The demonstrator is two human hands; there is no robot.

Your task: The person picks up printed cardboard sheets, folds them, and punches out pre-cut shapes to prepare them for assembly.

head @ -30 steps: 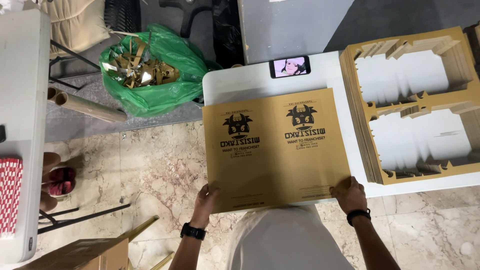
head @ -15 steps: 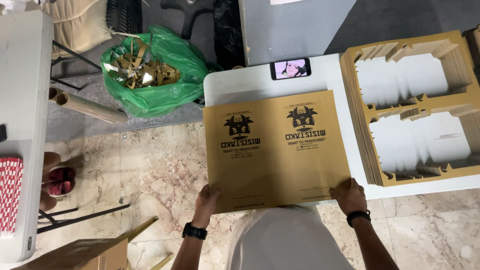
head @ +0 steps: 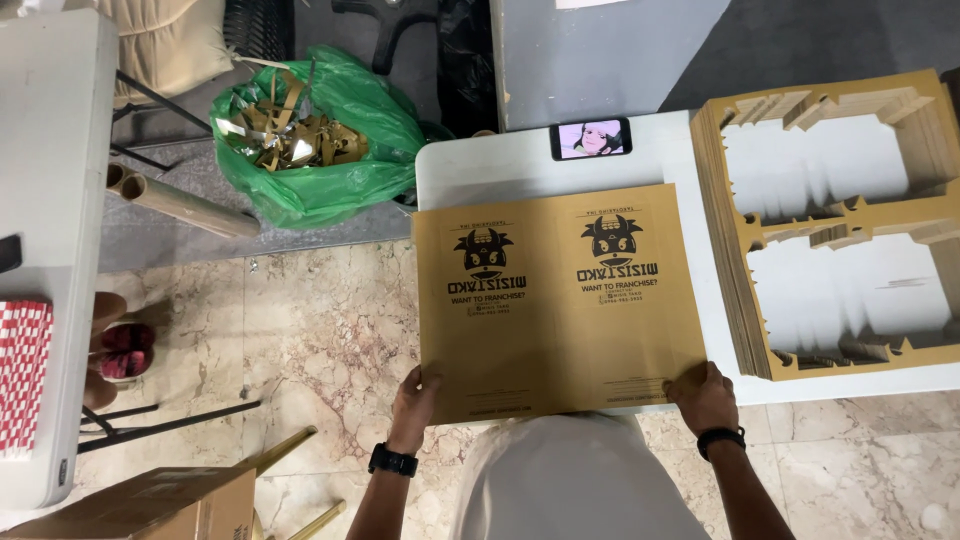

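A flat brown printed cardboard sheet lies on a white table, overhanging its near edge. My left hand grips the sheet's near left corner, a black watch on the wrist. My right hand grips the near right corner, also with a black wristband. Both hands hold the sheet flat and level.
A stack of cut-out brown cardboard frames fills the table's right side. A phone lies at the table's far edge. A green bag of cardboard scraps sits on the floor at left, beside cardboard tubes and another white table.
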